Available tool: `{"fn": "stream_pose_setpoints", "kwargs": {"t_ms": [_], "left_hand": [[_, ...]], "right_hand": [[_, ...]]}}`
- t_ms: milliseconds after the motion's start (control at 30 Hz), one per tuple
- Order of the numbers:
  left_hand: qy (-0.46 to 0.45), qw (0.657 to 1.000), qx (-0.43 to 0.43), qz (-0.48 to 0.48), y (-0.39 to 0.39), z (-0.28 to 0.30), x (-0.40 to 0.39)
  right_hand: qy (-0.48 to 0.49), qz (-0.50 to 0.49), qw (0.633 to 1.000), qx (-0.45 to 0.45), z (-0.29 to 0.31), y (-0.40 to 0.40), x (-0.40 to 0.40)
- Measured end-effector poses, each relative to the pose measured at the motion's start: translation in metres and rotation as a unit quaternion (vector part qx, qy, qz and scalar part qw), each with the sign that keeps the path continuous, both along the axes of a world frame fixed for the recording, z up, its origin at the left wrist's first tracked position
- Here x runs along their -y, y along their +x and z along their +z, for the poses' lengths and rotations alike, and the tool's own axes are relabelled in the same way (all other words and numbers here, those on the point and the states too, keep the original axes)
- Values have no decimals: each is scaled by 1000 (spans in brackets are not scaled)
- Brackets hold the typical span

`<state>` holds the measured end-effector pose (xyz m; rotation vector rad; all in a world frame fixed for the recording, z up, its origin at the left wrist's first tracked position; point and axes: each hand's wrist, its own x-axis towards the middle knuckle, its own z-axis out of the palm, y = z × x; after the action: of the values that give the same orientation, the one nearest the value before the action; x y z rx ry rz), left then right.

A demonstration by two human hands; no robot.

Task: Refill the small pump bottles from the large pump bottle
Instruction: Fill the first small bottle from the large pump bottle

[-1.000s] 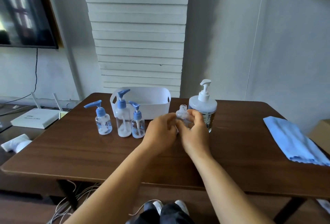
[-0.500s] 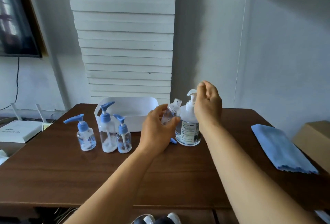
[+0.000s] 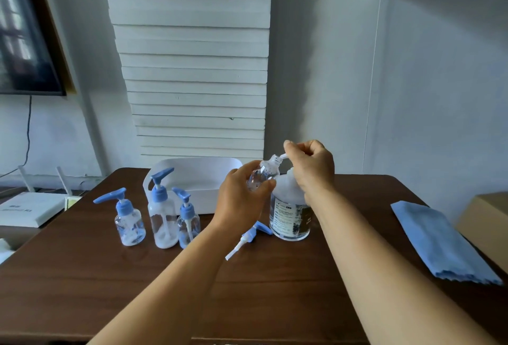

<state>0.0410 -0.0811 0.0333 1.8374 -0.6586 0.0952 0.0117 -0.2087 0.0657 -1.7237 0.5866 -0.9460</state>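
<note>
One dark wooden table (image 3: 275, 289) carries everything in front of me. At its far edge sits one white plastic basket (image 3: 203, 179), and one folded blue cloth (image 3: 439, 245) lies off to my right. One large pump bottle (image 3: 290, 218), clear with a printed label, stands upright near the middle; my right hand (image 3: 310, 168) is curled over its white pump head, whose spout pokes out beside my fingers. My left hand (image 3: 242, 196) grips one small clear bottle (image 3: 262, 175), uncapped and tilted, its open neck held right at that spout. Three more small pump bottles stand upright in a row to my left, each with a blue pump: a squat one (image 3: 129, 223), a taller one (image 3: 162, 215) and a slim one (image 3: 188, 221). One loose blue pump top (image 3: 248, 237) with its white dip tube lies flat on the table, just beside the large bottle's base.
</note>
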Motion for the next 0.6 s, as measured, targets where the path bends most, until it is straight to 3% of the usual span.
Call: {"fn": "stream_pose_setpoints", "kwargs": {"t_ms": [433,600], "left_hand": [[79,992,95,11,5,10,9],[86,992,93,10,3,8,6]], "right_hand": [[-16,7,997,-80,-2,-1,15],[6,24,994,-110,5,-3,12]]}}
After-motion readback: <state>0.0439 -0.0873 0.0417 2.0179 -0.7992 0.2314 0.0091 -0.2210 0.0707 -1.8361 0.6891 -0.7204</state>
